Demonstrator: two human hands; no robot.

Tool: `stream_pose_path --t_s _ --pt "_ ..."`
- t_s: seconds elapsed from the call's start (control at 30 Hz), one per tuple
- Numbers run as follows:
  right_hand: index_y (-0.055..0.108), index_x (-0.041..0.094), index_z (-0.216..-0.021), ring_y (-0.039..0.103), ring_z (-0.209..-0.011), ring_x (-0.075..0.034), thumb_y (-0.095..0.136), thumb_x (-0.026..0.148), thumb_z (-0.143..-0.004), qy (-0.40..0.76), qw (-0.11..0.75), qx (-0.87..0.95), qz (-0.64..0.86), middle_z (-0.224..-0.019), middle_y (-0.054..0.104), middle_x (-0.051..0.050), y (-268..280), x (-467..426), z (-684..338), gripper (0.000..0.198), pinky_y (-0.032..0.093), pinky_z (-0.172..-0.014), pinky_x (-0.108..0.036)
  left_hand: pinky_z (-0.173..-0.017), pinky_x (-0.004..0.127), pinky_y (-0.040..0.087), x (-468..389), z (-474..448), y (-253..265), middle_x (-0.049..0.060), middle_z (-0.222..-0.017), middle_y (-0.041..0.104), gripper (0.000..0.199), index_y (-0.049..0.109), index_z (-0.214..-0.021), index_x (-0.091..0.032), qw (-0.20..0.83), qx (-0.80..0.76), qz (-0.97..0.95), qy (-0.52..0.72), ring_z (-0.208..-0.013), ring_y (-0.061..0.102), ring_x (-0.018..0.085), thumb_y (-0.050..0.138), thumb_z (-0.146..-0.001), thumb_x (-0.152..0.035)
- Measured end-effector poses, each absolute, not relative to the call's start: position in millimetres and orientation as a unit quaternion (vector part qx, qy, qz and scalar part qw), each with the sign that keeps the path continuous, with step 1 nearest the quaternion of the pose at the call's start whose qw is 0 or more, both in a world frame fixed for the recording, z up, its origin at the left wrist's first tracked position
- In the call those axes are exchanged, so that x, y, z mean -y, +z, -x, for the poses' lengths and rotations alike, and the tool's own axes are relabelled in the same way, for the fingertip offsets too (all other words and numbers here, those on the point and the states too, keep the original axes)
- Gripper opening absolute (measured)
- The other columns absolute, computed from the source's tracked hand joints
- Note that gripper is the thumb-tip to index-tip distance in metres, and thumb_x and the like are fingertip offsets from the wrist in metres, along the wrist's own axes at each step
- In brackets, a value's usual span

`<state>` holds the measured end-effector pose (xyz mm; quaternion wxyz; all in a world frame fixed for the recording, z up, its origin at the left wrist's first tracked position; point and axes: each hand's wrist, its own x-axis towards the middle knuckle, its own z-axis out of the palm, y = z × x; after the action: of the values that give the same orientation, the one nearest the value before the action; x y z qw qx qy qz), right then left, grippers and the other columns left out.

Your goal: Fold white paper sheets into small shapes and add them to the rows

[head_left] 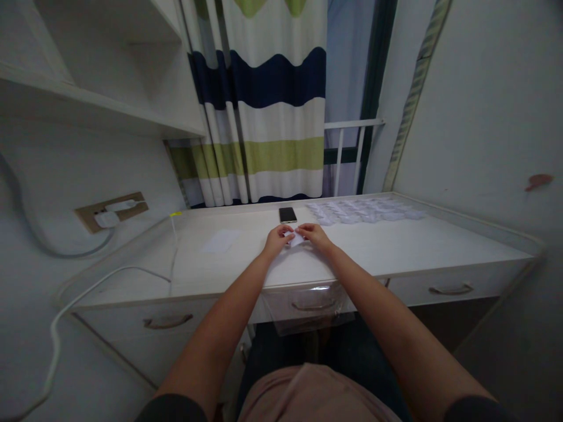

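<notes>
A small piece of white paper [296,240] is held between both hands, above the middle of the white desk [369,246]. My left hand [278,239] pinches its left side, fingers closed. On the other side, my right hand [315,235] grips its upper right part with thumb and fingers together. Whether the paper is folded is too small to tell. Just beyond the hands lies a dark phone [288,215]. To the right at the back, many small white pieces [365,210] are laid out in rows. A flat white sheet [220,241] rests to the left.
A clear plastic sheet [290,316] hangs over the desk's front edge at the middle drawer. A white cable [132,268] crosses the left side. Plugs sit in a wall socket [109,212] at left. A striped curtain [281,117] hangs behind, and a shelf [101,111] juts out upper left.
</notes>
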<state>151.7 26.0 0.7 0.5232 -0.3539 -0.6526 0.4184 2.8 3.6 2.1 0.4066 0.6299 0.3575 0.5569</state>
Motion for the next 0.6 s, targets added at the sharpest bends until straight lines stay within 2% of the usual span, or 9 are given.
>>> stream_pose_path --t_s 0.23,0.47,0.6 --pt "0.059 0.015 -0.060 0.047 -0.055 -0.010 0.065 0.040 -0.054 0.430 0.531 0.639 0.354 -0.054 0.053 0.002 3.9 -22.4 -153.7 0.026 0.039 -0.055 -0.024 -0.049 0.019 0.044 -5.0 -4.2 2.1 -0.002 -0.067 0.056 0.025 0.053 -0.070 -0.014 0.408 -0.345 -0.639 0.553 -0.056 0.052 0.007 0.069 -0.055 -0.025" --pt "0.058 0.015 -0.063 0.045 -0.052 -0.009 0.063 0.042 -0.057 0.437 0.509 0.655 0.348 -0.054 0.051 0.003 2.9 -21.3 -152.1 0.029 0.035 -0.050 -0.022 -0.046 0.018 0.042 -1.3 -2.8 1.9 -0.006 -0.055 0.055 0.033 0.052 -0.081 -0.016 0.424 -0.364 -0.632 0.538 -0.048 0.051 0.007 0.070 -0.055 -0.025" --pt "0.055 0.015 -0.055 0.041 -0.049 -0.008 0.064 0.044 -0.055 0.420 0.518 0.663 0.340 -0.048 0.046 0.004 3.3 -22.8 -152.6 0.030 0.033 -0.049 -0.023 -0.050 0.022 0.045 -2.1 -2.9 2.4 -0.002 -0.058 0.058 0.034 0.056 -0.078 -0.014 0.450 -0.387 -0.603 0.533 -0.052 0.054 0.010 0.073 -0.052 -0.028"
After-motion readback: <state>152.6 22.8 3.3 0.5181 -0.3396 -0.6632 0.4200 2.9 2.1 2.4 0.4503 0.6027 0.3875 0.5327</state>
